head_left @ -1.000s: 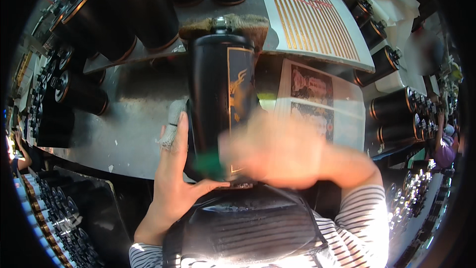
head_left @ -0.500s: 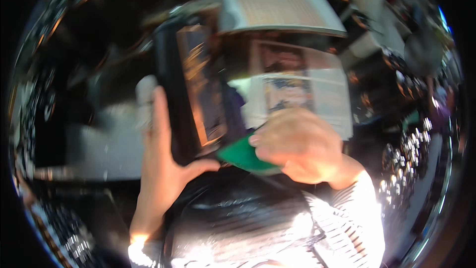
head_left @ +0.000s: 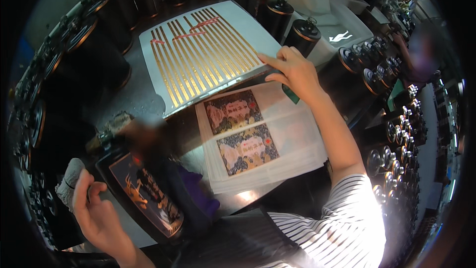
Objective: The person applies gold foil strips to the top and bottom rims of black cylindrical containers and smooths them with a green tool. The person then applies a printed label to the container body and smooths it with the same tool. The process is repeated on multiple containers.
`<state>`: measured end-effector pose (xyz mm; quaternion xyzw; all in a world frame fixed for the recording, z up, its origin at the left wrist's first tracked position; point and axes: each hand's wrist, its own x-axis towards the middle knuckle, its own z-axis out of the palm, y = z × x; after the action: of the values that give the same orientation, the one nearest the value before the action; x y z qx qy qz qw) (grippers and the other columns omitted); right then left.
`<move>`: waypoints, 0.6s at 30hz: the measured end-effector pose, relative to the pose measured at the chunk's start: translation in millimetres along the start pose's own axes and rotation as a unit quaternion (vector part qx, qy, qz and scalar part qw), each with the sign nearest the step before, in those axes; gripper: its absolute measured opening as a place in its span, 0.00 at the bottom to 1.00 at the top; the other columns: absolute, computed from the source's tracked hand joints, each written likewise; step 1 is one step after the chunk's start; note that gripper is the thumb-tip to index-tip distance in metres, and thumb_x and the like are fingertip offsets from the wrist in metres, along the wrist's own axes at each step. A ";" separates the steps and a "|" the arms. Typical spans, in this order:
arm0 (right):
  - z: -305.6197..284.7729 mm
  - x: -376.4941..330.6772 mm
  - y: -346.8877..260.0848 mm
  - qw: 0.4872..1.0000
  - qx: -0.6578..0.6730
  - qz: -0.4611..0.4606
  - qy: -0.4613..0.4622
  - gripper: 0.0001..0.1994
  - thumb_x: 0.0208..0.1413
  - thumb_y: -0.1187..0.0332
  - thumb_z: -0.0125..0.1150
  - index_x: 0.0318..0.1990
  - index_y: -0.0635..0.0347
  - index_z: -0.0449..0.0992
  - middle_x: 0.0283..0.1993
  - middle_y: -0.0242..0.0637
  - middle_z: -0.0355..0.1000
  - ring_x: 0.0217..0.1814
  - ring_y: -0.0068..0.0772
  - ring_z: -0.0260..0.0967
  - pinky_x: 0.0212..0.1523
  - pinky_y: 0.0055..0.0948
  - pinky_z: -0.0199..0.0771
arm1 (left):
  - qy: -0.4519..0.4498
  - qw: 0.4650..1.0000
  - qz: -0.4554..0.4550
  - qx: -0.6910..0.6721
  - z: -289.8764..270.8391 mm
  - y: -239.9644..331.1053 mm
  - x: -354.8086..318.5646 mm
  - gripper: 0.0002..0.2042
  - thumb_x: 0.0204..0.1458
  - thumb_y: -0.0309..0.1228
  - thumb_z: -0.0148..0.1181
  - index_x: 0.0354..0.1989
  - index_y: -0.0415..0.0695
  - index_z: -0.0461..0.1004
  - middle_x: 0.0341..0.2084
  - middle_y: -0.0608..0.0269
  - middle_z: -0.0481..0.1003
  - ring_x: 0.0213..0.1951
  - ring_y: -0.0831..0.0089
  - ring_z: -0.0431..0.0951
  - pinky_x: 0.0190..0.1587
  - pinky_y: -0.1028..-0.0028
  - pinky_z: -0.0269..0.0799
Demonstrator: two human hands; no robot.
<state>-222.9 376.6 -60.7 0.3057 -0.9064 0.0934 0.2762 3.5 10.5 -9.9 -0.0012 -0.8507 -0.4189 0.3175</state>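
My right hand [head_left: 292, 72] is at the right corner of a white sheet [head_left: 270, 44] bearing long gold strips [head_left: 198, 64]. Its thumb and forefinger reach to the sheet's edge, a small gap between them. A flat green piece, like a scraper [head_left: 291, 94], shows from under the palm and seems held there. My left hand [head_left: 101, 218] is raised at lower left, fingers loosely bent, holding nothing; a grey-white wrap [head_left: 72, 181] covers one fingertip. Beside it a black bottle [head_left: 119, 176] lies tilted, with a gold-figured panel [head_left: 144, 193] facing up.
Paper sheets with two printed decals [head_left: 248, 151] lie in front of me. Purple cloth [head_left: 201, 191] is beside the bottle. Black lidded jars [head_left: 302, 34] stand behind, many more along the right. A white tub [head_left: 347, 30] is at back right; another person [head_left: 424, 52] is far right.
My right hand has gone from near my body up to the gold-strip sheet, the green piece with it. My left hand has moved left and down, off the bottle's side. The view has turned.
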 end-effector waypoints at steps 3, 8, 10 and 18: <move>7.1 -2.1 19.0 0.998 0.040 -0.025 0.030 0.15 0.42 0.67 0.68 0.41 0.50 0.79 0.24 0.29 0.65 0.29 0.30 0.64 0.26 0.29 0.68 | -0.066 0.998 -0.014 -0.019 3.7 18.4 9.8 0.21 0.55 0.29 0.53 0.54 0.27 0.64 0.53 0.46 0.66 0.45 0.68 0.70 0.47 0.72 0.66; -32.5 -10.5 -23.3 0.986 0.053 -0.024 0.155 0.07 0.40 0.69 0.69 0.28 0.55 0.79 0.24 0.28 0.67 0.27 0.31 0.65 0.22 0.27 0.67 | -0.363 0.911 -0.143 -0.137 35.1 49.6 47.6 0.17 0.57 0.24 0.47 0.54 0.32 0.68 0.44 0.49 0.71 0.40 0.73 0.72 0.44 0.75 0.70; -59.9 -13.7 -61.4 0.980 0.065 -0.083 0.170 0.09 0.33 0.71 0.69 0.27 0.54 0.78 0.23 0.27 0.65 0.25 0.28 0.64 0.20 0.25 0.65 | -0.476 0.835 -0.182 -0.208 64.9 55.2 62.7 0.17 0.60 0.26 0.45 0.56 0.36 0.68 0.39 0.55 0.73 0.39 0.76 0.73 0.44 0.76 0.71; -98.9 -5.0 -137.7 0.936 0.325 -0.126 0.055 0.12 0.43 0.66 0.65 0.38 0.55 0.76 0.27 0.29 0.70 0.29 0.27 0.66 0.23 0.24 0.66 | -0.465 0.767 -0.322 -0.303 78.8 69.6 49.0 0.09 0.59 0.29 0.52 0.38 0.34 0.72 0.32 0.63 0.74 0.32 0.81 0.72 0.38 0.79 0.71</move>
<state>-92.3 303.0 18.7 0.4847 -0.7641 0.3637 0.2212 -59.4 98.9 31.0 -0.0176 -0.6733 -0.6811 -0.2871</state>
